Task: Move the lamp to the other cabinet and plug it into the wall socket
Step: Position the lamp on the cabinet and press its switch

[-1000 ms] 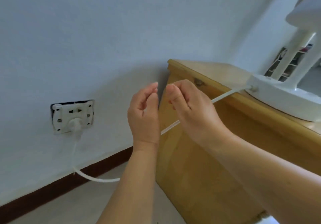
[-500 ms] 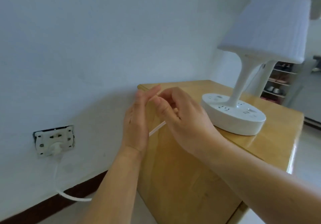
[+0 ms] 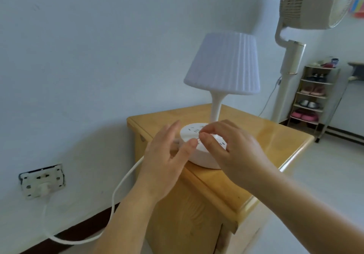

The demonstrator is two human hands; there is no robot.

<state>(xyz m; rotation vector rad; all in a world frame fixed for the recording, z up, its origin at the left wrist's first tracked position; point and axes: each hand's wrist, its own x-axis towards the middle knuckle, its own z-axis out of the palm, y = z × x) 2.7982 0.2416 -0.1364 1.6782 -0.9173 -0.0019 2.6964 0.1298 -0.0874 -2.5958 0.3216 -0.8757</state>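
A white lamp (image 3: 222, 64) with a pleated shade stands on the wooden cabinet (image 3: 266, 135), its round base (image 3: 197, 155) carrying several sockets. Its white cord (image 3: 116, 190) hangs down the cabinet's side, loops near the floor and ends in a plug (image 3: 45, 188) seated in the wall socket (image 3: 42, 181) at lower left. My left hand (image 3: 167, 157) hovers open just left of the base, fingers spread. My right hand (image 3: 232, 147) is over the base's top with fingers loosely curled, holding nothing that I can see.
A standing fan (image 3: 307, 3) rises behind the cabinet at upper right. A shoe rack (image 3: 313, 96) with several pairs stands against the far wall. A dark skirting board (image 3: 82, 232) runs along the wall's foot. Pale floor lies to the right.
Both hands have let go of the cord and risen to the lamp's base. The cord now hangs slack. The view has lifted, showing the whole lamp and fan.
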